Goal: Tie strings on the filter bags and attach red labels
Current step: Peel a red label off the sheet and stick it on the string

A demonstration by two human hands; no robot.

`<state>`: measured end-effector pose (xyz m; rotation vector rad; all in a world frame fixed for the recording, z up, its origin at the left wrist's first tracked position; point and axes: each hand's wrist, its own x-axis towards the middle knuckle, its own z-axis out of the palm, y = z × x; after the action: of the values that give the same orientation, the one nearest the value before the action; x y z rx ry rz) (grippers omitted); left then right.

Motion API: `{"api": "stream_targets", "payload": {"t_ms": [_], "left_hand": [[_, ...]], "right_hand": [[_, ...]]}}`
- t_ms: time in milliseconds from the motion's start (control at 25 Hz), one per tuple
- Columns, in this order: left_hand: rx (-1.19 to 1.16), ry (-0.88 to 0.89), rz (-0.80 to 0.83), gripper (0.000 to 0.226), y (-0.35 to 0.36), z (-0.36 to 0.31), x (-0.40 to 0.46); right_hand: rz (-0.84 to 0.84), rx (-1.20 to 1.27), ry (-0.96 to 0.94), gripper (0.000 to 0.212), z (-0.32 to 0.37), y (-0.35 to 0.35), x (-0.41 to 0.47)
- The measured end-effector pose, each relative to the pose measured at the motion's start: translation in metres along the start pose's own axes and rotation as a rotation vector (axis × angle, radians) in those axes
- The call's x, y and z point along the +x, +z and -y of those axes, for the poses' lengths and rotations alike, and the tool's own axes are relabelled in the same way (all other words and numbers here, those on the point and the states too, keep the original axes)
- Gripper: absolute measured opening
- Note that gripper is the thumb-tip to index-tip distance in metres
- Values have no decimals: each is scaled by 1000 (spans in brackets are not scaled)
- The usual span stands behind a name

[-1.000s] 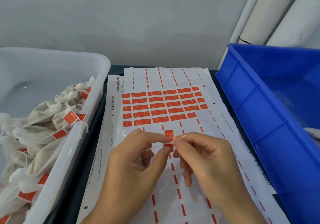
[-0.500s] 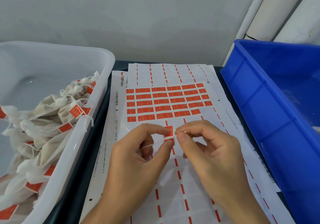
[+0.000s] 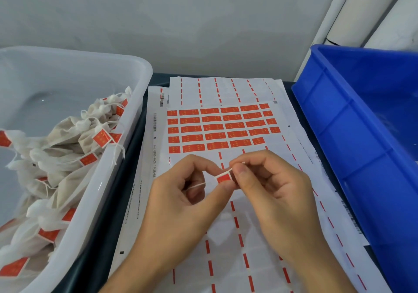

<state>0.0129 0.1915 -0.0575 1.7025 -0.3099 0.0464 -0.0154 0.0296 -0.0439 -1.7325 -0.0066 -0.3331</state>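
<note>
Both hands (image 3: 181,202) (image 3: 278,193) pinch a small papery red label (image 3: 224,178) on thin string (image 3: 196,185), seemingly.

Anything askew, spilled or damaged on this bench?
Nothing damaged or spilled. The white label sheets are stacked unevenly. The tied cloth filter bags stay inside the clear plastic tub. Both hands pinch one small red label on a white string.

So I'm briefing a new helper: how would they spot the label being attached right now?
Start at the label sheet lying between the white tub and the blue crate. Just below its red rows, both hands meet. The red label pinched there, folded over a white string, is the only one off the sheet and outside the tub.
</note>
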Motion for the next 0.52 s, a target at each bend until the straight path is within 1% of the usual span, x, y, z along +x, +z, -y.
{"api": "stream_targets", "payload": {"t_ms": [40, 160, 320, 520], "left_hand": [[-50, -1, 28, 16, -1, 0, 1], [-153, -9, 73, 25, -3, 1, 2], [-84, -26, 34, 14, 0, 1, 2], [-59, -39, 4, 10, 2, 1, 1]], "right_hand": [[4, 21, 15, 10, 0, 0, 0], [9, 45, 46, 8, 0, -1, 0], [19, 55, 62, 7, 0, -1, 0], [22, 89, 92, 7, 0, -3, 1]]}}
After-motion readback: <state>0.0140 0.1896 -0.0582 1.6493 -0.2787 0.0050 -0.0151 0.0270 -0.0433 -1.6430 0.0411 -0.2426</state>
